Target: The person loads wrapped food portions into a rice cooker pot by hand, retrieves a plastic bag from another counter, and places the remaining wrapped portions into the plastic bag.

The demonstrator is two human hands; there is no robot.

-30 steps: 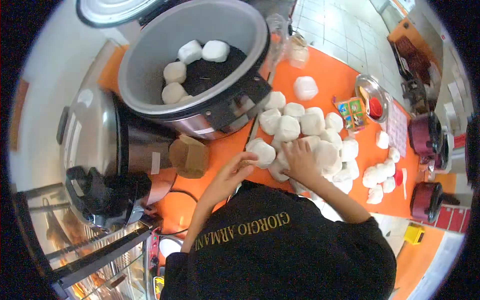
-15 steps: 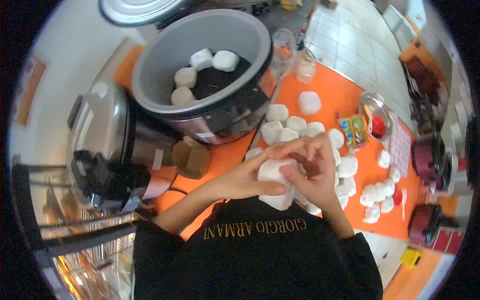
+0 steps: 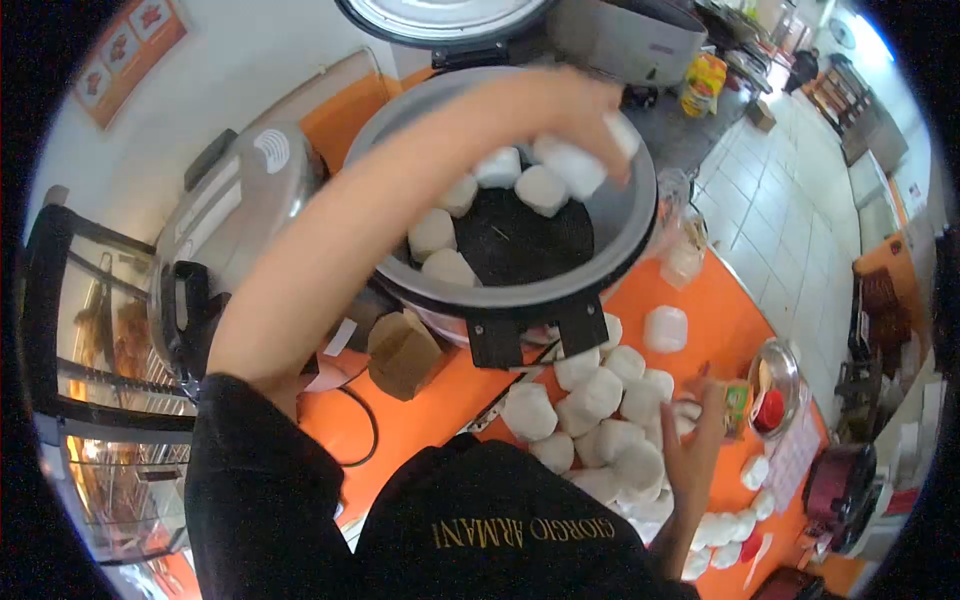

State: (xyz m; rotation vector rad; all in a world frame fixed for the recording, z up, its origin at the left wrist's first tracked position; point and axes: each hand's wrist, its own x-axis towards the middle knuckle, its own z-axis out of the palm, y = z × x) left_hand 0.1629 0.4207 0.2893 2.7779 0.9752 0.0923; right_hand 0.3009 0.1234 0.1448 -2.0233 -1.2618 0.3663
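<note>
Because the left hand (image 3: 580, 115) reached over the open pot (image 3: 480, 296), a white block (image 3: 572, 168) was above the pot's far side, inside the rim as seen from the head. That hand's fingers were curled over the block from above, a grip that probably left its underside free; blur hid exactly where they touched. More white at the fingertips might have been a second block, but I could not tell.

In the pot, other blocks (image 3: 541, 190) sat in a curved row near the wall, leaving the dark bottom (image 3: 520, 240) bare at the middle. Set side by side like this, they likely steadied one another.

The right hand (image 3: 695, 440) was low at the edge of the heap of blocks (image 3: 595, 392), with thumb and fingers apart; whether it had hold of anything I could not tell. The heap was on the orange surface (image 3: 715, 300), between pot and body, presumably to keep each piece within short reach. One lone block (image 3: 665, 329) lay just beside it.

Farther out, a colourful packet (image 3: 737, 405) lay near a metal bowl (image 3: 790, 385). On the other side, a brown box (image 3: 405, 355) was between the heap and a closed cooker (image 3: 235, 215).
</note>
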